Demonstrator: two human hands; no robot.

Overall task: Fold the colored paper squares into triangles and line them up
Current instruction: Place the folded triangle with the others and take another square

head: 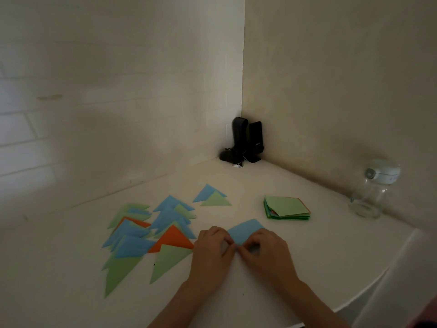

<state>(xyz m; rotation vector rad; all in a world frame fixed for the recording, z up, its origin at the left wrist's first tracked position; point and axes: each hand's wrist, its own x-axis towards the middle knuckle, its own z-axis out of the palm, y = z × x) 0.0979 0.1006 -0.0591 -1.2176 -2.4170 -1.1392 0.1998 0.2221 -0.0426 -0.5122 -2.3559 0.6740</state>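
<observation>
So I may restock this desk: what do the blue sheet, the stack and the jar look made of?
Blue sheet: thin matte paper, it seems; both hands pinch its near edge and it bends.
Stack: the same sort of paper, flat square sheets, green on top, orange edges showing.
Jar: clear, so glass or hard plastic; the pale lid looks plastic.
</observation>
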